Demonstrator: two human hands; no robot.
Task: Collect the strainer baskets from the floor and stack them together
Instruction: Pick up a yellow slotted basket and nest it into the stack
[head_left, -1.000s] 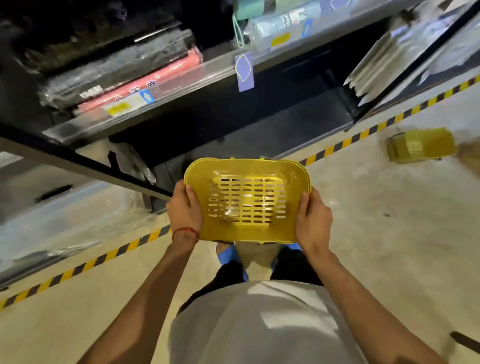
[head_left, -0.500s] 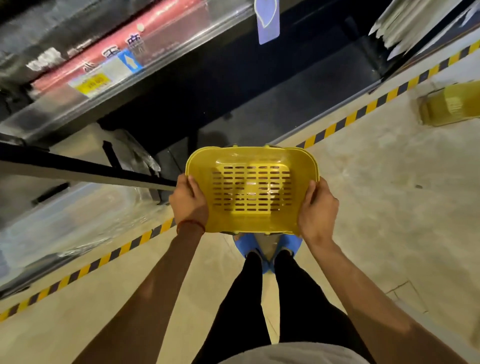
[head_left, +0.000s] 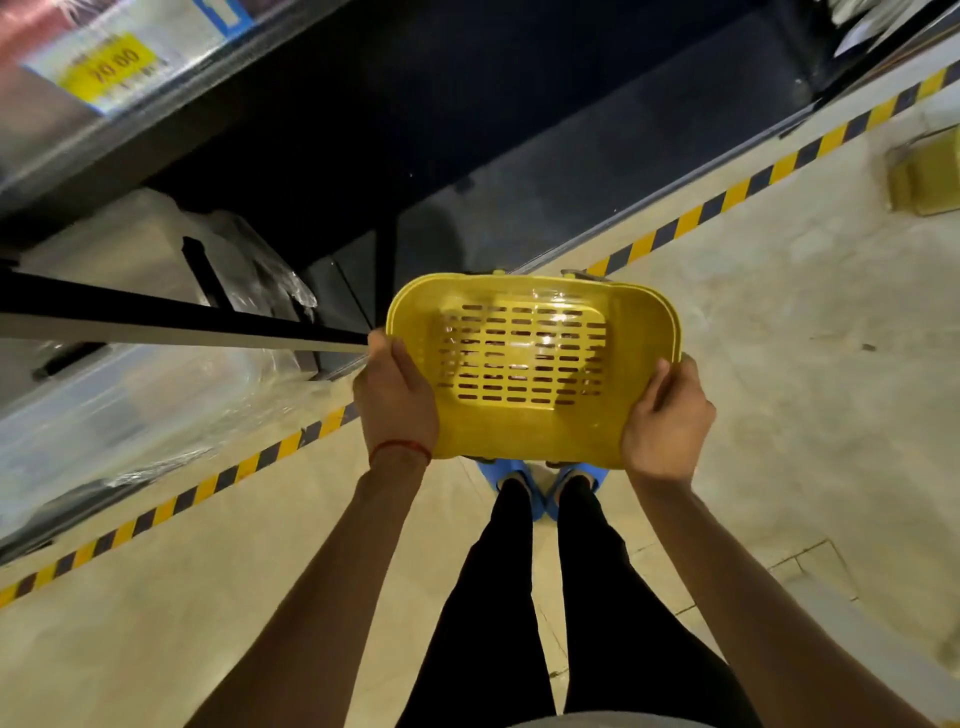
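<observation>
Open floor (head_left: 779, 415) lies to the right of the held basket (head_left: 530, 364), as far as a second basket (head_left: 930, 176) at the right edge. On the left, a black shelf rail (head_left: 182, 322) ends just beside the left hand (head_left: 397, 400). Wrapped goods (head_left: 130, 405) fill the space beneath the rail.

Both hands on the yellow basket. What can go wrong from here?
1. The left hand and right hand both grip the held basket; reaching the floor basket means freeing one, so it may tip.
2. The shelf rail ends beside the left hand; turning may knock it.
</observation>
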